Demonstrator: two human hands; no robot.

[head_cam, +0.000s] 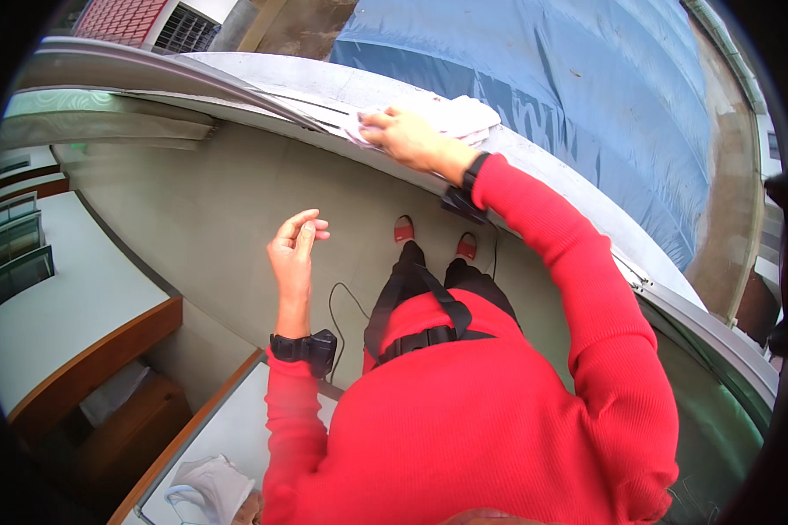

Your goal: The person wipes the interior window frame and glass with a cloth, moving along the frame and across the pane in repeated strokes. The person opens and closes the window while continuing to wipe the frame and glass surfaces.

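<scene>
My right hand (404, 141) presses on a bunched white cloth (463, 118) on the window ledge, by the end of the sliding track. Part of the cloth spreads beyond the fingers onto the pale outer sill (538, 161). Just left of the hand, the lower frame of a sliding window pane (236, 85) meets the track (328, 118). My left hand (295, 236) is held over the floor, apart from everything, its fingers loosely curled in and the thumb against them. Nothing shows in it. Black devices are strapped to both wrists.
Outside the window spreads a blue tarpaulin (532, 65). To the left stand white-topped desks (85, 262) with wooden edges. A crumpled white bag (213, 485) lies on the nearer desk (253, 407). A black cable (335, 295) trails across the floor (236, 177) near my feet.
</scene>
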